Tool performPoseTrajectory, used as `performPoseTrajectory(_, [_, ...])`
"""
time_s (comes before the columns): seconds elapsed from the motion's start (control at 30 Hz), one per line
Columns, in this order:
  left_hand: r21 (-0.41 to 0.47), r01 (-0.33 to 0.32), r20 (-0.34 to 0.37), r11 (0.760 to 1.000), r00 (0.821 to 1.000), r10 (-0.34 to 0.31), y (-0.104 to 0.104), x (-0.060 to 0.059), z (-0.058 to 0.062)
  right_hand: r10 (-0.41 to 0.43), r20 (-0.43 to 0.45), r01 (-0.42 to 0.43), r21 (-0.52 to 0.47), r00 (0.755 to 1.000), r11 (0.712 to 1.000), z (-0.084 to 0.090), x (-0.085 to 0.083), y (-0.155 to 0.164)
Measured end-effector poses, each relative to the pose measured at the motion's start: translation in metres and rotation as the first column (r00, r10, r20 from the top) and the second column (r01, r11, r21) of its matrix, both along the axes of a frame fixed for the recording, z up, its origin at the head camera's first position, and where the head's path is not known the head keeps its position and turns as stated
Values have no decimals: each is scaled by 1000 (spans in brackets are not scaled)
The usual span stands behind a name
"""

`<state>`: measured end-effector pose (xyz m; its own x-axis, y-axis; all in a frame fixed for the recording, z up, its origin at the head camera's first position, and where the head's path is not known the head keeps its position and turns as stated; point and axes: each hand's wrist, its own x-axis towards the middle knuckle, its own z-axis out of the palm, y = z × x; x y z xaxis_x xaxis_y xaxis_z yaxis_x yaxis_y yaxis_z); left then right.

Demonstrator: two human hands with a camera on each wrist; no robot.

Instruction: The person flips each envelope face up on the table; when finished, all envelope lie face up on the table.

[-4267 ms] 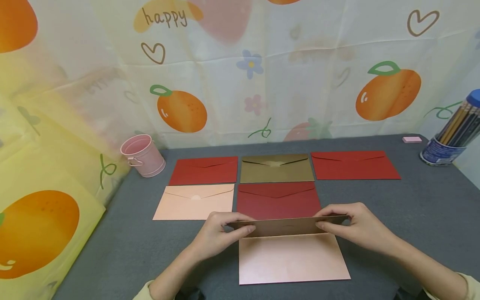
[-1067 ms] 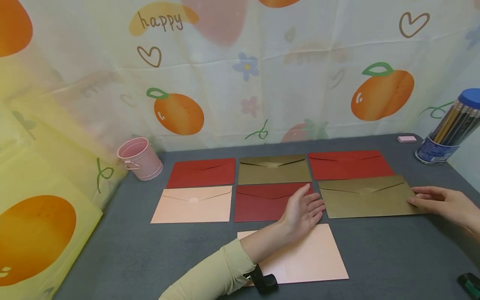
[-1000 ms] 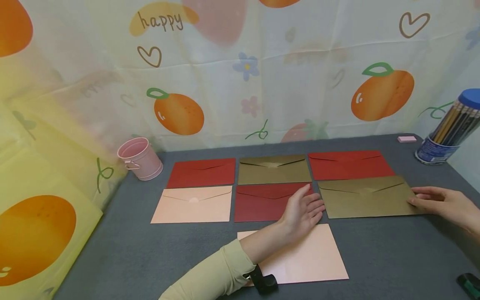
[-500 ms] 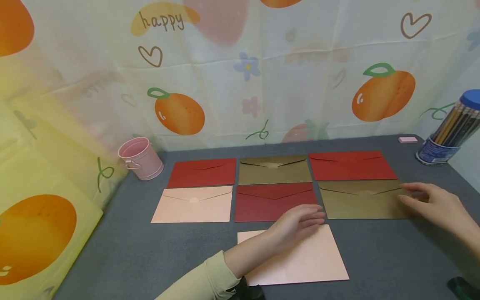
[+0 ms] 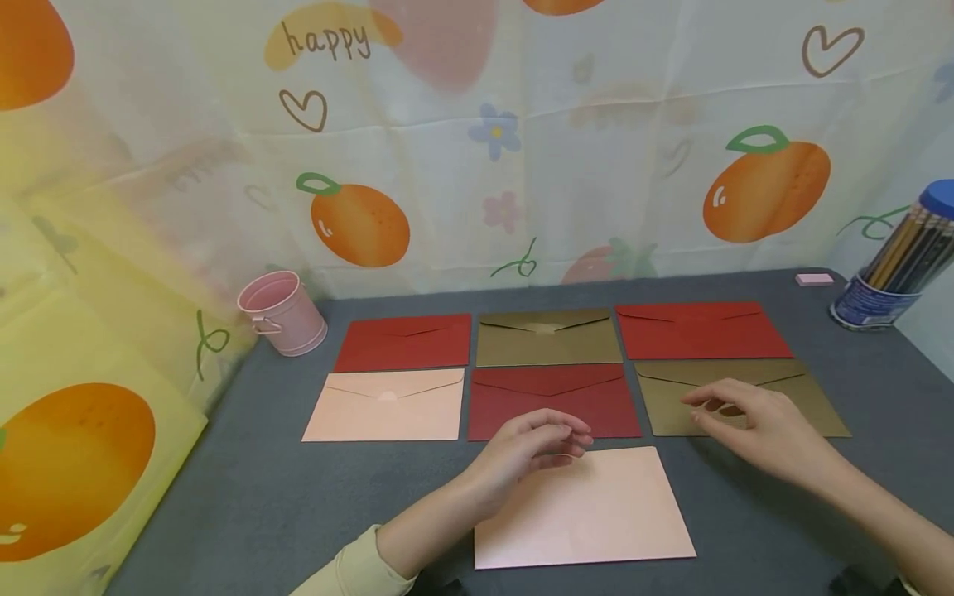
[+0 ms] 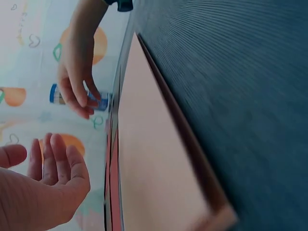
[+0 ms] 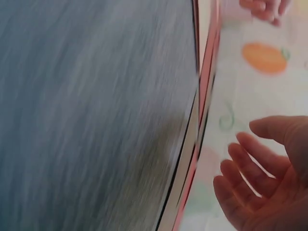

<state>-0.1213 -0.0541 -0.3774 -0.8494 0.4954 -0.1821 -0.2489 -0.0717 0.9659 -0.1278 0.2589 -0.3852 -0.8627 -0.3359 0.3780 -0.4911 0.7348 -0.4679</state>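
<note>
My left hand (image 5: 522, 459) hovers over the upper left part of a large pale pink envelope (image 5: 596, 513) lying nearest me, its fingers loosely bent around nothing. In the left wrist view a darker layer shows under the envelope's edge. To the right, my right hand (image 5: 768, 426) passes above a gold-brown envelope (image 5: 663, 406), also holding nothing; its spread fingers (image 7: 245, 178) appear in the right wrist view. Beside that envelope lies a dark red envelope (image 5: 551, 397), then a peach one (image 5: 387, 418). Behind them a red (image 5: 402, 343), a gold (image 5: 544, 341) and a brighter red envelope (image 5: 704, 331) form the back row.
A small pink bucket (image 5: 283, 314) stands at the back left of the grey table (image 5: 246, 513). At the back right are a pink eraser (image 5: 814, 280) and a blue-lidded tub of pencils (image 5: 883, 273). A fruit-printed cloth (image 5: 447, 207) hangs behind.
The gold-brown envelope both hands held over the pink one now lies at the right of the front row. My right hand has let go of it and moved left; my left hand has drawn back left.
</note>
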Motion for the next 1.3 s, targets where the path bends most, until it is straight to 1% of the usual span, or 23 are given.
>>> performPoseTrajectory(0.1, [-53, 28, -49, 998, 998, -31, -13, 3, 0, 108, -69, -107, 28, 992, 994, -1, 5, -17])
performPoseTrajectory(0.2, [-129, 76, -139, 989, 986, -93, -25, 5, -1, 226, -83, -223, 50, 971, 974, -1, 10, -31])
performPoseTrajectory(0.27, [-210, 99, -216, 973, 966, -145, -33, 6, -3, 309, -60, -306, 60, 949, 950, -2, 14, -39])
performPoseTrajectory(0.33, [-296, 111, -293, 949, 935, -201, -39, 8, -6, 371, -19, -368, 96, 928, 925, -2, 18, -45])
performPoseTrajectory(0.37, [-343, 117, -326, 932, 916, -234, -42, 9, -7, 392, 8, -390, 121, 920, 913, -3, 20, -47])
performPoseTrajectory(0.4, [-398, 118, -364, 910, 890, -275, -45, 10, -8, 407, 32, -407, 149, 913, 901, -3, 23, -49])
performPoseTrajectory(0.43, [-459, 114, -399, 881, 860, -319, -49, 11, -9, 414, 59, -418, 180, 908, 890, -4, 25, -51])
performPoseTrajectory(0.5, [-573, 111, -448, 812, 787, -424, -54, 14, -9, 421, 98, -432, 237, 902, 870, -5, 30, -53])
performPoseTrajectory(0.53, [-631, 106, -460, 768, 746, -481, -56, 16, -9, 425, 109, -439, 257, 898, 861, -6, 33, -53])
performPoseTrajectory(0.57, [-684, 99, -469, 723, 699, -539, -58, 18, -9, 431, 117, -446, 272, 895, 853, -8, 35, -54])
performPoseTrajectory(0.63, [-770, 75, -467, 633, 610, -640, -61, 21, -10, 453, 141, -475, 267, 880, 838, -10, 38, -54])
performPoseTrajectory(0.67, [-803, 63, -459, 593, 569, -682, -62, 23, -10, 465, 150, -489, 260, 872, 833, -11, 39, -53])
performPoseTrajectory(0.7, [-828, 52, -451, 559, 532, -717, -64, 24, -10, 476, 160, -502, 252, 865, 827, -12, 39, -53])
performPoseTrajectory(0.73, [-848, 38, -443, 529, 500, -745, -65, 25, -11, 486, 170, -515, 246, 857, 821, -14, 39, -53])
performPoseTrajectory(0.77, [-863, 25, -435, 505, 474, -766, -66, 26, -12, 494, 181, -525, 237, 850, 817, -15, 39, -52])
performPoseTrajectory(0.8, [-875, 12, -426, 484, 453, -783, -67, 27, -12, 500, 195, -535, 230, 844, 813, -15, 39, -52])
performPoseTrajectory(0.83, [-886, -1, -418, 464, 437, -797, -68, 28, -13, 502, 199, -539, 231, 841, 810, -16, 40, -51])
performPoseTrajectory(0.87, [-893, -7, -409, 449, 428, -806, -68, 29, -14, 503, 203, -540, 239, 840, 807, -17, 39, -51])
performPoseTrajectory(0.9, [-899, -11, -401, 438, 423, -812, -69, 29, -14, 501, 205, -540, 246, 841, 805, -17, 40, -51])
performPoseTrajectory(0.97, [-905, -17, -393, 425, 417, -820, -69, 29, -14, 498, 208, -539, 260, 842, 801, -18, 40, -50])
performPoseTrajectory(1.07, [-909, -21, -388, 417, 413, -824, -70, 29, -15, 498, 210, -540, 271, 841, 797, -18, 40, -50])
performPoseTrajectory(1.17, [-911, -24, -385, 413, 416, -824, -70, 29, -15, 501, 213, -543, 265, 839, 797, -18, 40, -50])
performPoseTrajectory(1.3, [-911, -49, -393, 410, 411, -822, -70, 28, -14, 501, 212, -543, 269, 839, 796, -17, 39, -49])
